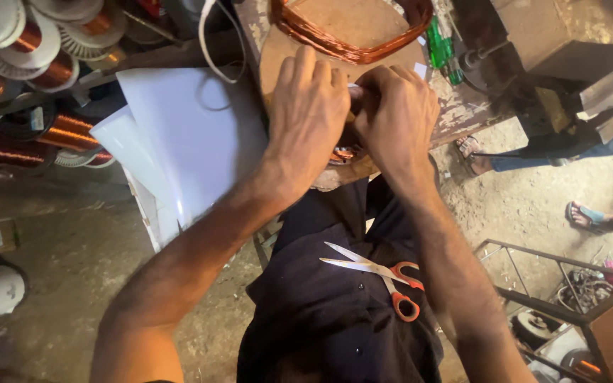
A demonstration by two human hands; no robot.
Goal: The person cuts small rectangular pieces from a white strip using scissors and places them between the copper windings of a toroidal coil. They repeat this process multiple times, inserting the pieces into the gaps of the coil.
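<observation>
A loop of copper wire coil (349, 42) lies on a worn wooden workbench (455, 113) in front of me. My left hand (306, 113) and my right hand (395, 117) are pressed together over the near end of the coil, fingers curled around it. A bit of copper winding (342, 152) shows below my hands. What the fingertips pinch is hidden. Open scissors with orange handles (381, 273) rest on my dark-clothed lap.
White plastic sheets (186, 135) lean at the left of the bench. Several spools of copper wire (30, 50) fill the upper left. A green-handled screwdriver (438, 42) lies on the bench. Other people's sandalled feet (597, 213) stand at right, near a metal frame (533, 284).
</observation>
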